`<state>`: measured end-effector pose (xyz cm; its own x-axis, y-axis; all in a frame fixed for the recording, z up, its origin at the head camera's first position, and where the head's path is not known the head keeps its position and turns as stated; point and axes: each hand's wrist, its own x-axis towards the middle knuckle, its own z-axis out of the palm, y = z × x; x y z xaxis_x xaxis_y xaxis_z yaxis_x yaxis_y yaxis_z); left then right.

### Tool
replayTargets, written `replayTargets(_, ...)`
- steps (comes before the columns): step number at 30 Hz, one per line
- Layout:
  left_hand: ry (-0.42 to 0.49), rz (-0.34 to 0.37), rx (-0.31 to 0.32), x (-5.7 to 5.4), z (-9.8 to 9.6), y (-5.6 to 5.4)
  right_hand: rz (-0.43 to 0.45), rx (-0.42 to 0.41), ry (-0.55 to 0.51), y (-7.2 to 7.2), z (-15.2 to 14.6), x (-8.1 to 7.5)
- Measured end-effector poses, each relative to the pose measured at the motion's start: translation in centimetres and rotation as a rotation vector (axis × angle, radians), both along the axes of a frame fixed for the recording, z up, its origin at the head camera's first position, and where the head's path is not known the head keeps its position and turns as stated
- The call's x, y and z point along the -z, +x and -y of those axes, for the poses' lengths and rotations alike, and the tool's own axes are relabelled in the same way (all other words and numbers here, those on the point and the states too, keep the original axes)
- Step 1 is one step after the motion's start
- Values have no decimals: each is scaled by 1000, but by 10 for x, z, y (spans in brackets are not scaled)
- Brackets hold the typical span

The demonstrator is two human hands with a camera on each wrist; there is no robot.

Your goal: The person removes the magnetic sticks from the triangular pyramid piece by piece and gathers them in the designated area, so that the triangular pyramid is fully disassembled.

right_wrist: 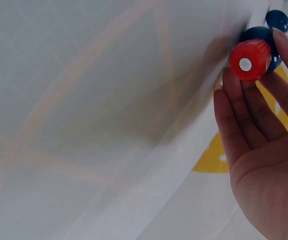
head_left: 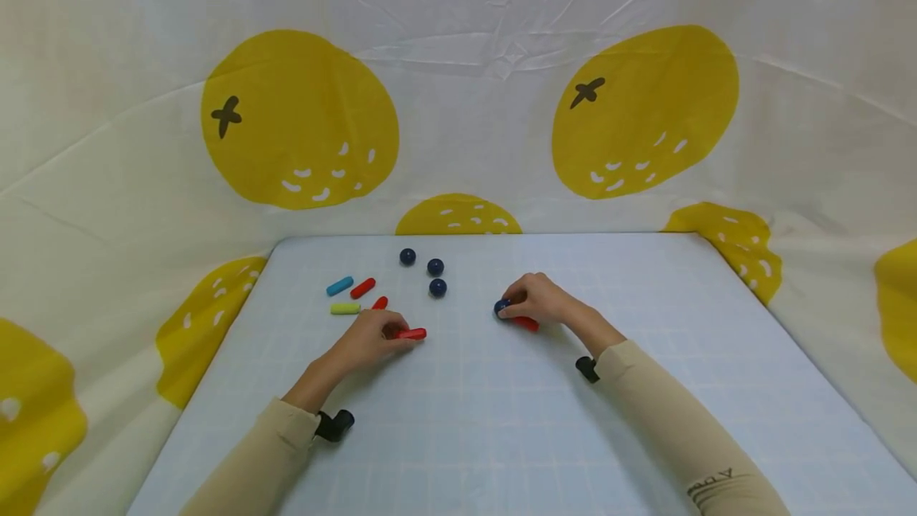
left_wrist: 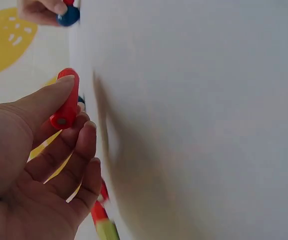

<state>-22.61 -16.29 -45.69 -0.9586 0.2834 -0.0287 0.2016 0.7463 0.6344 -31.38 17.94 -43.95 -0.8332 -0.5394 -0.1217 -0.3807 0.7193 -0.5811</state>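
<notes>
My left hand (head_left: 367, 338) pinches a short red magnetic rod (head_left: 412, 334) between thumb and fingers. The left wrist view shows that rod (left_wrist: 68, 102) with a small metal dot on its end and the other fingers loosely bent below. Farther right, my right hand (head_left: 542, 299) grips a dark blue ball (head_left: 501, 307) with thumb and fingertips. A second red rod (head_left: 527, 324) sticks out from this ball toward the wrist. Seen from the right wrist, the rod's round end (right_wrist: 245, 64) faces the camera and partly covers the ball (right_wrist: 256, 34).
Three loose dark blue balls (head_left: 435, 267) lie at the back, between the hands. Beyond the left hand are a blue rod (head_left: 340, 286), a red rod (head_left: 362, 288), a lime rod (head_left: 345, 309) and another red rod (head_left: 380, 303). A patterned cloth (head_left: 473, 134) hangs behind the white table (head_left: 473, 436).
</notes>
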Motion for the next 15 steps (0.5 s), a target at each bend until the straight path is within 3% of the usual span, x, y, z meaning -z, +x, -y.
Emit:
replayTargets(7, -27, -3, -62, 6, 35, 4, -1, 1, 0, -1, -1, 0)
replayTargets(15, -35, -33, -110, 9, 48, 0, 2, 5, -3, 0, -1, 0)
